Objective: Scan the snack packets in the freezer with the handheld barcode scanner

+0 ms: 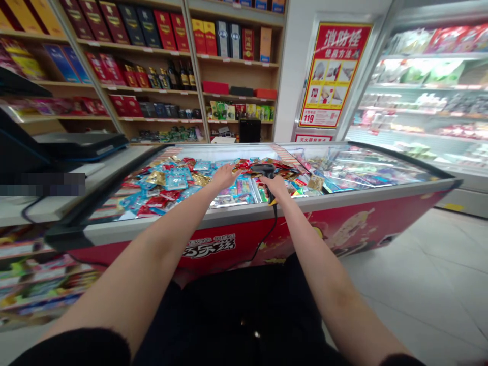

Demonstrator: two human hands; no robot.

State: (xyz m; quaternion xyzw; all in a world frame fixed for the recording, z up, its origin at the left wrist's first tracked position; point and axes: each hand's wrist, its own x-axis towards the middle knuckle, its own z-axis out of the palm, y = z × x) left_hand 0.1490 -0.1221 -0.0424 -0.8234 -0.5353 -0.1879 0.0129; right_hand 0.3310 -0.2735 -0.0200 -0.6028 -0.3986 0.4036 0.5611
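Note:
My right hand (273,185) is wrapped round the grip of a black and yellow barcode scanner (263,169), whose cable hangs down the freezer's front. The scanner's head points left. Just left of it, my left hand (224,176) is closed at the edge of a small red snack packet (241,164); its fingertips are partly hidden. Both hands are above the glass top of a red chest freezer (297,223). Many small packets lie on the glass, among them blue packets (177,179) and a gold packet (156,178) on the left.
A counter (76,190) with a dark device (78,145) stands to the left. Shelves of boxed bottles (133,25) line the back wall. A red poster (319,76) hangs beside a lit refrigerated display (427,96) on the right. Tiled floor (427,264) lies at the right.

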